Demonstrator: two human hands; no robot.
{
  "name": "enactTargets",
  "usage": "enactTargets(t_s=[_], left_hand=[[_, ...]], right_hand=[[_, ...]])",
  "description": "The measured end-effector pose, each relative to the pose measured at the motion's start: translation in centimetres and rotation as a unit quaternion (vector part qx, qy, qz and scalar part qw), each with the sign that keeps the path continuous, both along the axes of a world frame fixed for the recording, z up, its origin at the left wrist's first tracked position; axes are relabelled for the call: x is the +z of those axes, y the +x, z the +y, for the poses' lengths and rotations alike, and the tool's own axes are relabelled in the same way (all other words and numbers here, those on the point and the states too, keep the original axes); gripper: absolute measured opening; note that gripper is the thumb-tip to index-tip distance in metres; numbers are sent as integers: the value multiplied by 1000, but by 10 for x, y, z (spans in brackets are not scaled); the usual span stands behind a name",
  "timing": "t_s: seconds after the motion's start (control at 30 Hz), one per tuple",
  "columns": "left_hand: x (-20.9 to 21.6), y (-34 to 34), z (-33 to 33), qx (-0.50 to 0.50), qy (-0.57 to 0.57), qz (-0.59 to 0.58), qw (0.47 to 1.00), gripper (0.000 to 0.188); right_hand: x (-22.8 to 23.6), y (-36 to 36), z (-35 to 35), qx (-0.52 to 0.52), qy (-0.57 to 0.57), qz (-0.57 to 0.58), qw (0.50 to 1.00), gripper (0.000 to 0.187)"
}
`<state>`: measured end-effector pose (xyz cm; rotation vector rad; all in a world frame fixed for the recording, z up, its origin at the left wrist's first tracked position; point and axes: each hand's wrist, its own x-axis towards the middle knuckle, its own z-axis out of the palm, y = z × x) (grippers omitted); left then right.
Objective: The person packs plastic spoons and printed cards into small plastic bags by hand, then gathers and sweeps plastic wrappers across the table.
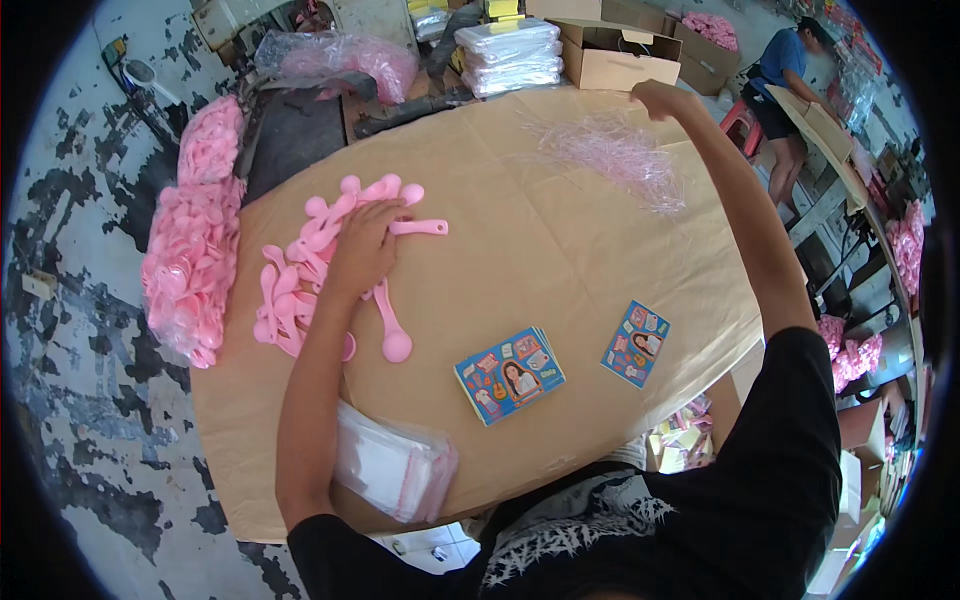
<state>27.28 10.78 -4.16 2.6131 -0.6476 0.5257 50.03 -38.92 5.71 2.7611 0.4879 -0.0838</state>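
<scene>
My left hand (366,246) lies over a heap of pink plastic spoons (290,300) at the table's left, fingers bent together around a pink spoon (420,228) whose handle sticks out to the right. The spoon's other end is hidden beneath the hand. One more spoon (396,345) points toward me, just below that hand. Far off at the back right, my right hand (664,101) is bent with its fingers curled down; what they hold, if anything, is hidden. Closest to it are shiny pinkish shredded strands (615,155) and an open cardboard box (610,65).
A stack of blue printed cards (510,376) and a single card (636,343) lie centre and right. Clear plastic sleeves (390,462) rest by my left forearm. Bagged pink spoons (192,265) lie beyond the left edge. Another person (788,85) works at the far right.
</scene>
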Motion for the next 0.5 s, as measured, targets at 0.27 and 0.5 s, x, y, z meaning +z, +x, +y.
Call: enactTargets(t_s=[0.27,0.5], left_hand=[[0,2,-5,-5,-17,-12,1000,32],[1,2,-8,-8,-12,-1,1000,34]], right_hand=[[61,-34,-20,-26,-8,86,996,50],[102,-112,-2,-39,444,200,873,21]])
